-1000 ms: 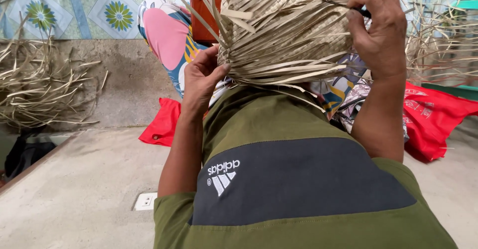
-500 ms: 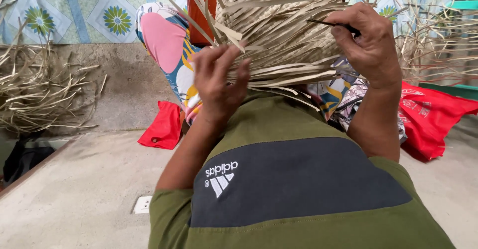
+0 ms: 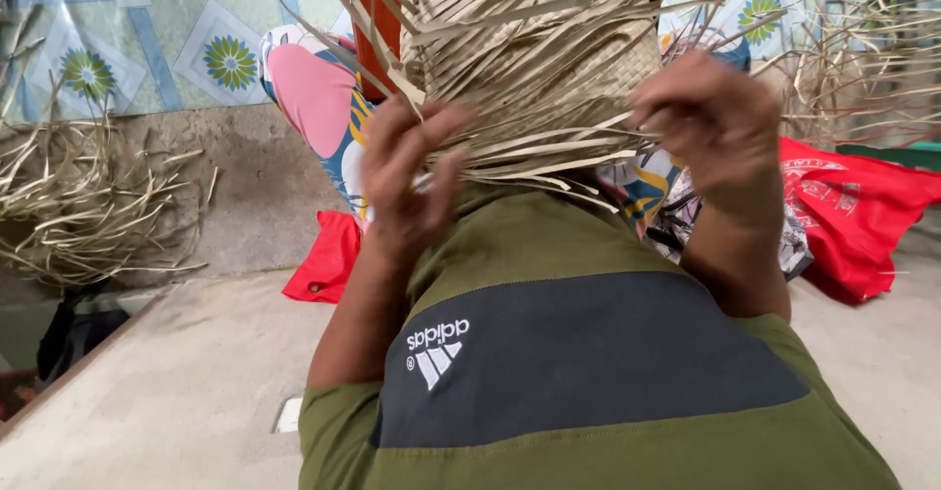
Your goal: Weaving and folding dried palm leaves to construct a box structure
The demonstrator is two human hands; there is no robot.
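Observation:
A half-woven piece of dry palm strips [image 3: 534,54] stands in front of my chest, with loose strip ends sticking out all around. My left hand [image 3: 407,181] is at its lower left edge, fingers curled around a few loose strips. My right hand [image 3: 711,122] is at its right edge, blurred by motion, fingers bent near the strip ends; whether it grips one is unclear. My olive and dark grey shirt [image 3: 588,353] fills the lower frame.
A heap of loose dry strips [image 3: 78,206] lies at the left on the concrete floor [image 3: 167,382]. Red cloth [image 3: 853,216] lies at the right, another red piece [image 3: 323,260] near the middle left. A colourful patterned cloth [image 3: 314,98] and a tiled wall [image 3: 147,29] are behind.
My left hand has moved up along the lower left edge of the weave. My right hand has dropped from the top right of the weave to its right side.

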